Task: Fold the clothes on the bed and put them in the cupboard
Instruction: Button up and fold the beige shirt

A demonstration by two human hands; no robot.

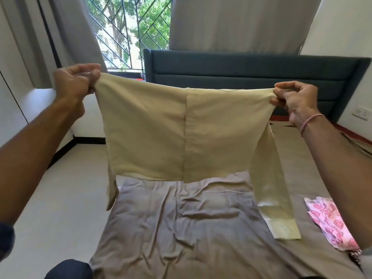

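Note:
A cream long-sleeved shirt (161,129) hangs spread out in the air above the bed (181,228). My left hand (76,81) pinches its upper left corner and my right hand (291,99) pinches its upper right corner. One sleeve dangles at the left, and the other hangs down at the right with its cuff resting on the grey sheet. A pink patterned cloth (330,222) lies on the bed at the right, partly behind my right forearm. No cupboard door is clearly shown.
A dark blue headboard (251,69) stands at the far end of the bed. Grey curtains (231,23) frame a grilled window (128,31). Light floor (66,194) runs along the bed's left side, by a white wall with a black skirting.

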